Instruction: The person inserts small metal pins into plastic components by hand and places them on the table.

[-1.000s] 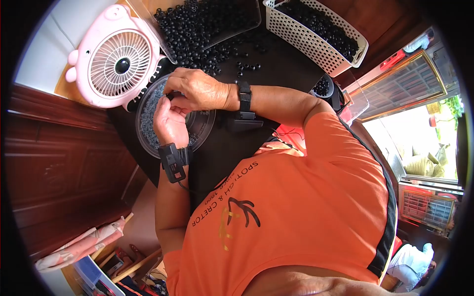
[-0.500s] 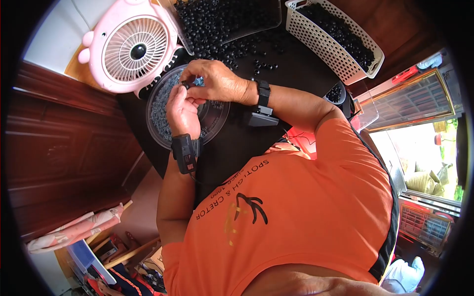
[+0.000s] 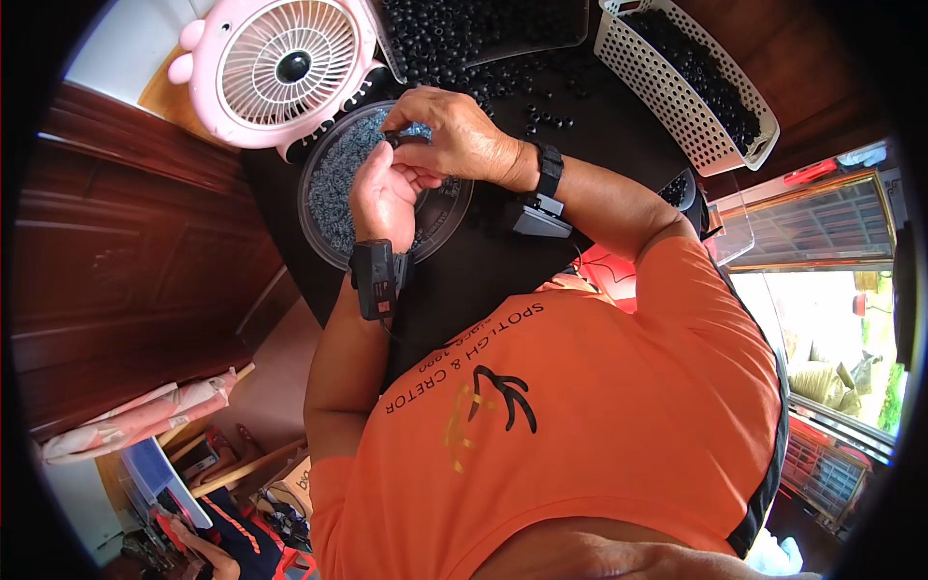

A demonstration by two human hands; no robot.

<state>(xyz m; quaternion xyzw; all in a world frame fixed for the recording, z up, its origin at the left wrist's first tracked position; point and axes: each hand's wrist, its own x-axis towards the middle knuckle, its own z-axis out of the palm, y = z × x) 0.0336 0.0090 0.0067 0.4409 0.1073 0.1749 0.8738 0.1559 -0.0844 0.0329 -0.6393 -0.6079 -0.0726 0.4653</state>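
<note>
My left hand [image 3: 380, 198], its wrist wearing a black device, is raised over a clear round tub [image 3: 452, 220]. Small blue-grey pieces [image 3: 333, 188] fill much of the tub. My right hand [image 3: 459, 135] comes in from the right, with its thumb and forefinger closed at the left hand's fingertips. A small black part [image 3: 391, 138] shows between the fingertips of both hands; its exact shape is mostly hidden. The fingers of my left hand are curled, with the thumb up against that part.
A pink fan [image 3: 293, 68] stands beyond the tub. A clear bin [image 3: 580, 34] spills small black ring-like pieces [image 3: 445, 63] onto the dark table [image 3: 483, 256]. A white perforated basket [image 3: 667, 92] of black pieces stands at the far right. Another container [image 3: 686, 193] sits near my right elbow.
The whole view has shifted, so the table things appear a little higher and to the right. Both hands keep their closed pose around the small black part over the tub.
</note>
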